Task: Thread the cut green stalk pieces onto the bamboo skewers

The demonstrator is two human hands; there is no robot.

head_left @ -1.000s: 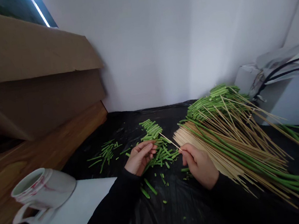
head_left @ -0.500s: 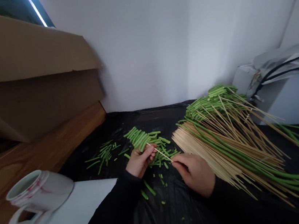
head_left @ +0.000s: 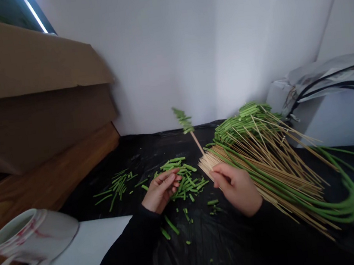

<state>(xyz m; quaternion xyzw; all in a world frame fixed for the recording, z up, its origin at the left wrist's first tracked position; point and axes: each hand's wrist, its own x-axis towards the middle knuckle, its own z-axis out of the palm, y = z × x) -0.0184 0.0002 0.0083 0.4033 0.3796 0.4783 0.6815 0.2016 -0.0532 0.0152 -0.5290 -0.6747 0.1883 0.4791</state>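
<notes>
Pinched in my right hand (head_left: 238,187) is a wooden skewer (head_left: 197,143), tilted up and to the left, with a row of short green bean pieces (head_left: 183,120) threaded near its upper end, slightly blurred. My left hand (head_left: 161,191) hovers by the loose cut green pieces (head_left: 186,179); its fingers are bent and a little apart, with nothing seen between them. Beside my right hand lies a bundle of bare skewers (head_left: 268,181) with long uncut green beans (head_left: 303,198) across it. Behind it sits a pile of filled skewers (head_left: 244,121).
A white mug (head_left: 37,233) stands on white paper (head_left: 91,248) at the left. Thin green pieces (head_left: 119,185) lie on the black sheet (head_left: 199,255). A cardboard box (head_left: 38,94) is at the back left, and black cables (head_left: 334,85) run at the right.
My right hand has raised the skewer with the green pieces on it, away from my left hand. My left hand has let go of the skewer. The view has shifted slightly.
</notes>
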